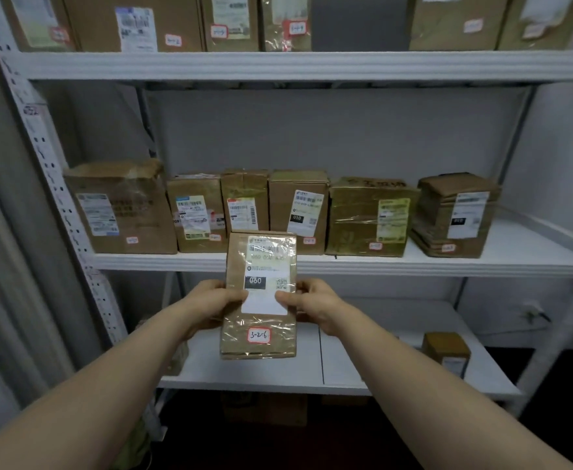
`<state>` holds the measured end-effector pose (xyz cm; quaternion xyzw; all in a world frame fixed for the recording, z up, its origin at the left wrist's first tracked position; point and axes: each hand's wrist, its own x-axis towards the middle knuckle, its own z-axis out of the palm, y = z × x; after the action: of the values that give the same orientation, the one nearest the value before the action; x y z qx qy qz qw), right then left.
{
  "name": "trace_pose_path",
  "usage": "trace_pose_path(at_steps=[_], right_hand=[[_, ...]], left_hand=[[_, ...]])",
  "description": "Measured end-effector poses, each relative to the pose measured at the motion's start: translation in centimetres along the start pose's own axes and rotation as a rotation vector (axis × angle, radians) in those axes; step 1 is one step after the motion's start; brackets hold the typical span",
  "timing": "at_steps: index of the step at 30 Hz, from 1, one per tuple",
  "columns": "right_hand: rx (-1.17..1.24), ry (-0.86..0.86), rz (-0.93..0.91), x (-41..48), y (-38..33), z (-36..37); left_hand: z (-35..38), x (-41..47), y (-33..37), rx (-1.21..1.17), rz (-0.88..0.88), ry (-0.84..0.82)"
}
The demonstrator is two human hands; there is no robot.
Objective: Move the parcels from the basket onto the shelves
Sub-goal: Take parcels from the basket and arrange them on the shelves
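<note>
Parcel: a taped brown parcel (260,266) marked 3-2-6 is being held upright in the air, in front of the middle shelf (515,262) edge.
Hands: the left hand (212,301) and right hand (314,305) are gripping its two sides, thumbs pressing on its white label.
Middle shelf: six cardboard boxes (298,205) are standing in a row behind the parcel.
Lower shelf (261,374): a small box (446,351) is sitting at the right.
Top shelf (278,66): more labelled cartons (132,25) are lining it.
Room: a white wall (312,130) is showing behind the rack.

white shelves (312,264), taped cardboard boxes (298,212) in rows
</note>
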<state>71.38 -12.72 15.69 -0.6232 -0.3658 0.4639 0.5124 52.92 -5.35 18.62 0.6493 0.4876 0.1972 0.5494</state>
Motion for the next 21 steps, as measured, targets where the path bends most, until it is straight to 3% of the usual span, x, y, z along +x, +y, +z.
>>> trace_pose_path(at_steps=[10,16,21], right_hand=[[0.018,0.141,0.03,-1.6,1.9,-7.8],[0.013,0.26,0.044,-3.5,2.5,-12.0],[0.021,0.321,-0.009,-4.2,2.1,-16.6]], left_hand=[[6.1,3.5,5.8,0.084,0.261,0.07],[10.0,4.6,10.3,0.361,0.443,-0.23],[13.0,5.6,13.7,0.533,0.545,-0.308]])
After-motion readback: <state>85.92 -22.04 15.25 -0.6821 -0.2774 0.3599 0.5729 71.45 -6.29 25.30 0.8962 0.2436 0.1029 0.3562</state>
